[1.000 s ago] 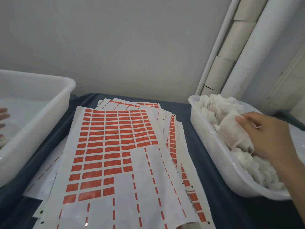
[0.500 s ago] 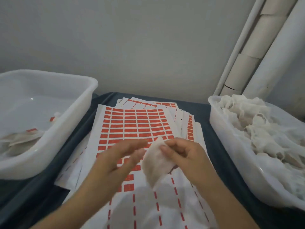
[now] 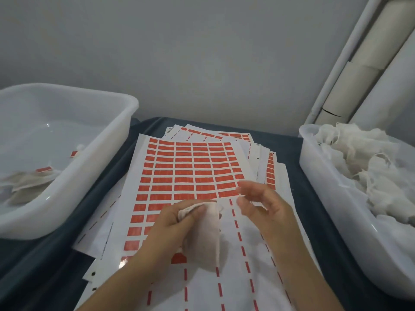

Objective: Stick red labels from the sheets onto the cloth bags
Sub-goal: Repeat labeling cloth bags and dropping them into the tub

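A stack of white sheets with rows of red labels [image 3: 190,169] lies on the dark cloth in the middle. My left hand [image 3: 177,223] grips a small white cloth bag [image 3: 205,239] by its top edge, and the bag hangs down over the top sheet. My right hand [image 3: 262,205] hovers just right of the bag above the sheet's label rows, fingers loosely bent and holding nothing, apart from the bag.
A white tub [image 3: 101,176] on the left holds a few cloth bags with red labels [image 3: 43,169]. A white tub [image 3: 323,191] on the right is heaped with unlabelled cloth bags [image 3: 368,167]. Pipes and cardboard tubes [image 3: 359,70] lean at the back right wall.
My right hand took a bag from the right tub and brought it over the sheets. My left hand now holds the bag, and my right hand has let go of it.
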A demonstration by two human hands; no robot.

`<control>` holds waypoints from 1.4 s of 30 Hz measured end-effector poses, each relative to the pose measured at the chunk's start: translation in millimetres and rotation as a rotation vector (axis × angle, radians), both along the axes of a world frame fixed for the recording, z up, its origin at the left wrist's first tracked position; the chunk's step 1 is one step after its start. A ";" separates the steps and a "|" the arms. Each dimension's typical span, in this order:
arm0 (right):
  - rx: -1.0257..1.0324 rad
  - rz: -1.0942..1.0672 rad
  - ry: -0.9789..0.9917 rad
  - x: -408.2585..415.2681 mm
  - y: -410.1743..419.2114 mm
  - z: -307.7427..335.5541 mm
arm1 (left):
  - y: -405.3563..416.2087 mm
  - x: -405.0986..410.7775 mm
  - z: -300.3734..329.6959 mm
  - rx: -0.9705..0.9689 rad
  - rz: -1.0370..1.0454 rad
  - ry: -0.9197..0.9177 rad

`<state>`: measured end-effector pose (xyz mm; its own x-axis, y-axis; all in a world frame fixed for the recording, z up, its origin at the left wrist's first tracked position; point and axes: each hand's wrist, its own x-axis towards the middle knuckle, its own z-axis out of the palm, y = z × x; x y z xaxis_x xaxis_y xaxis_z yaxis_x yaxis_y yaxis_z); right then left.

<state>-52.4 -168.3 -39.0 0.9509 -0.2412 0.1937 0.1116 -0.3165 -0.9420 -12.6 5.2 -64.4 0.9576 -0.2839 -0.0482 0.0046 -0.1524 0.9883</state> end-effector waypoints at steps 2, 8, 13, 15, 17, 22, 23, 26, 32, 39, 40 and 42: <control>-0.105 0.049 0.027 0.5 6.1 -7.5 | -1.0 -1.6 0.1 -0.009 -0.013 -0.003; -0.201 0.011 -0.037 -2.8 5.5 -16.7 | -2.7 -5.1 7.7 -0.085 -0.083 -0.011; -0.177 0.145 -0.007 -5.9 11.3 -14.9 | -6.8 -4.1 7.7 -0.032 -0.121 -0.086; -0.062 0.158 0.028 -8.9 11.4 -11.6 | -6.5 -2.4 7.0 -0.028 -0.103 -0.116; 0.138 0.121 0.065 -11.6 5.8 -7.2 | -4.0 -0.7 6.1 -0.041 -0.101 -0.126; 0.633 0.132 0.040 -12.1 -1.6 -3.9 | -6.6 0.3 6.7 -0.039 -0.111 -0.181; 0.650 0.142 0.028 -11.5 -0.1 -3.9 | -8.1 0.4 6.2 -0.024 -0.100 -0.196; 0.596 0.175 0.005 -9.9 1.8 -3.5 | -6.6 -0.3 0.9 0.034 0.024 -0.284; 0.332 0.319 -0.015 -17.4 6.1 0.2 | -4.7 -10.9 8.4 -0.027 -0.316 0.120; -0.028 0.586 0.189 -18.6 15.6 -2.4 | 7.9 7.1 12.7 -0.560 -0.279 0.507; -0.060 0.531 0.207 -17.2 12.7 -3.1 | 12.5 9.0 12.7 -0.657 -0.273 0.554; -0.065 0.354 0.221 -13.2 3.3 -5.1 | 18.1 12.3 10.0 -0.708 -0.284 0.576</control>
<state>-65.6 -165.1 -44.1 0.9932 0.1143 -0.0200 0.0220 -0.3545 -0.9348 -0.3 23.4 -54.3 0.7311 -0.6464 -0.2186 0.5742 0.4097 0.7088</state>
